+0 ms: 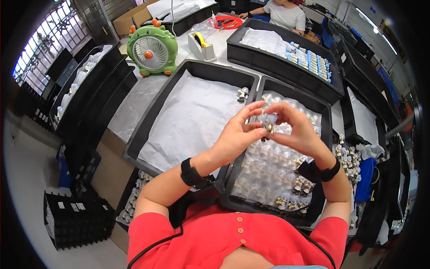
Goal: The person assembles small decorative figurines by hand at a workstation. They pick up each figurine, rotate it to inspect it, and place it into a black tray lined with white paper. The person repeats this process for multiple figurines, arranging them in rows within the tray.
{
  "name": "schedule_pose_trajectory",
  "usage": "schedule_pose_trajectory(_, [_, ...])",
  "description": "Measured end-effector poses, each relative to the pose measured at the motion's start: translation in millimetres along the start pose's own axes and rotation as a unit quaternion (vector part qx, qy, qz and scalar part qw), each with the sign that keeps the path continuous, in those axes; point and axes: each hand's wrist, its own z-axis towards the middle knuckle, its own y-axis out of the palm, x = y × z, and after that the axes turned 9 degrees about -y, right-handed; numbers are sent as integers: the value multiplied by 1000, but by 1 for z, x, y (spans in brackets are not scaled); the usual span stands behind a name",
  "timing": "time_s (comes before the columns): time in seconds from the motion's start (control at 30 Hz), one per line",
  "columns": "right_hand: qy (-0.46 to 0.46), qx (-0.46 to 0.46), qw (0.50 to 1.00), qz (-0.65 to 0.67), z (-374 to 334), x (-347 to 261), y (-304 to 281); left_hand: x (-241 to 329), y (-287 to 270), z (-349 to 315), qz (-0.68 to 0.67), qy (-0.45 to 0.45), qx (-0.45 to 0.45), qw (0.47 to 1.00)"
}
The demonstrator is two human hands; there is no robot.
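Between my two hands is a small figurine (269, 122) with a pale blue-grey top and a darker, gold-toned lower part. My left hand (239, 132) pinches it from the left with thumb and fingers. From the other side my right hand (298, 127) grips it too, its thumb and forefinger curved round it. Both are raised over the right-hand black tray (329, 134), where rows of similar figurines (264, 166) lie under a translucent sheet. In the left-hand black tray (154, 112), lined with white paper (188, 116), one small figurine (242, 93) lies at the far right corner.
A green animal-shaped fan (152, 49) and a tape dispenser (202, 47) stand behind the trays. Farther back are a tray of blue-and-white figurines (309, 60), a red plate (226, 22) with tools and a seated co-worker (286, 15). More figurines (347, 159) lie at the right.
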Motion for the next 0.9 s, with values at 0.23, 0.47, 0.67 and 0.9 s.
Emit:
schedule_pose_trajectory(0.23, [21,48,993,102,-18,27,23,-17,4,3,92,64,10,994])
schedule_pose_trajectory(0.47, [-14,18,999,28,-20,28,28,-27,-5,8,17,14,19,1000])
schedule_pose_trajectory(0.67, [-63,31,998,-1,-23,39,32,-23,-10,10,-90,-31,-27,995])
schedule_pose_trajectory(0.9, [-59,71,996,5,-26,43,37,-21,-12,10,-136,-50,-61,988])
